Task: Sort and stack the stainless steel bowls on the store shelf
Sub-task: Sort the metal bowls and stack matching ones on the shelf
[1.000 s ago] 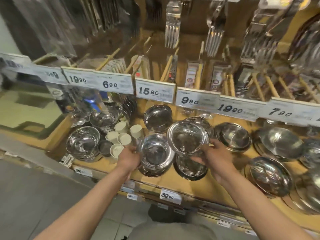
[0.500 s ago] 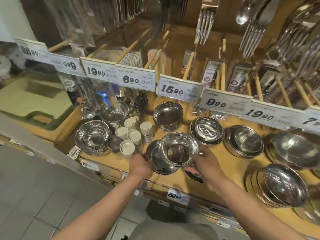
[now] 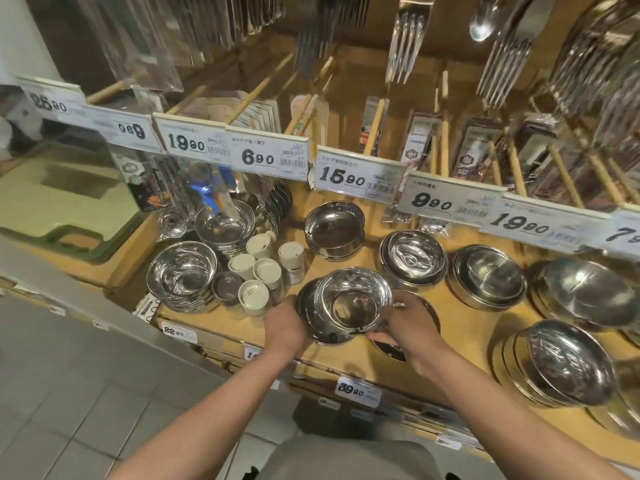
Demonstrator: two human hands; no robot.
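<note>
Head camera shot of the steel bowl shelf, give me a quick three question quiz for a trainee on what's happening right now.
1. True or false: both hands are on bowls at the shelf's front edge.
2. Multiple choice: the bowl that the right hand holds is A) tilted over a wider bowl, B) flat on the floor, C) hanging from a peg.
3. Fill in: the price tag right above the bowl stack at the back reads ____.

Key: 1 true, the left hand grips the wider bowl's rim; 2 A; 3 15.90.
</note>
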